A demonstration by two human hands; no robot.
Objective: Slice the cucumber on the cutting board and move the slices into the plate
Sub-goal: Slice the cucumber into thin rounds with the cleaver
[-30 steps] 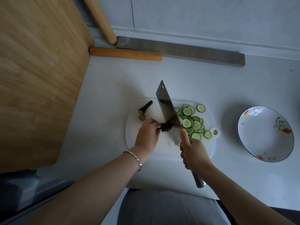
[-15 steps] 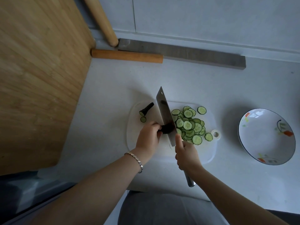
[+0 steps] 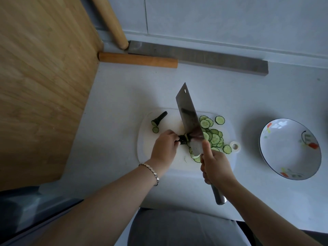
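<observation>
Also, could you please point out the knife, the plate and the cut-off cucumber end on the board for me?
knife [image 3: 188, 118], head view, on the flat of the blade.
plate [image 3: 284, 150], head view, on the bare white middle.
cucumber end [image 3: 159, 118], head view, on its dark skin.

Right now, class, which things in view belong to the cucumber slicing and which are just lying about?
Job: left hand, cucumber, right hand, cleaver, slices, cutting board, plate.
Lying about: flat rolling pin, leaning rolling pin, grey bar, wooden board.

Green slices [image 3: 215, 138] on a white cutting board [image 3: 147, 139] (plate [image 3: 276, 153] white, red-flowered, dark-rimmed).
</observation>
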